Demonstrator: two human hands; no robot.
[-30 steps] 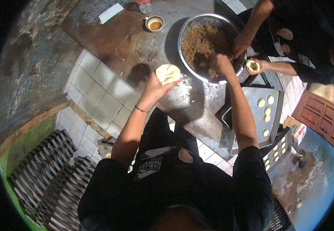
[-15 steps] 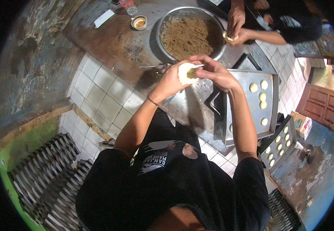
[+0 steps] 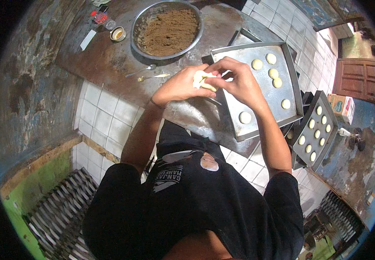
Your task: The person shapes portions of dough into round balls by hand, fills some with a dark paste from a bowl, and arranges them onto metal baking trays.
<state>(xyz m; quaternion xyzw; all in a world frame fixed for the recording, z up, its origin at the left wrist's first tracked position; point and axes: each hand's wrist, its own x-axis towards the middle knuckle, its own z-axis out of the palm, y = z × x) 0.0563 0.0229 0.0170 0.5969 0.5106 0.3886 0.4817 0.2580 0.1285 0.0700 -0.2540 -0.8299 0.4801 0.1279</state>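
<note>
My left hand (image 3: 178, 86) is curled around a small piece of pale yellow dough (image 3: 199, 79), held above the table's front edge. The fingertips of my right hand (image 3: 238, 80) pinch the dough's folded edge from the right. Whatever lies inside the dough is hidden by the folds and fingers. A thin light-coloured utensil end (image 3: 214, 101) shows just below the hands; its kind is unclear. Beyond and to the left, a large metal bowl (image 3: 199, 37) holds crumbly brown filling (image 3: 168, 32). Right of my hands lies a metal baking tray (image 3: 256, 97) with several round dough balls (image 3: 245, 117).
Two spoons (image 3: 153, 77) lie in front of the bowl. A small cup (image 3: 118, 34), a clear bottle (image 3: 99, 17) and a white strip (image 3: 88, 40) sit farther left. A second filled tray (image 3: 307, 149) stands at the right, beside a carton (image 3: 342, 108).
The view has turned rightward, and another person's hands have left it. The dough, earlier spread in my left hand with a utensil-like thing at it, is now folded, my right fingers pinching it.
</note>
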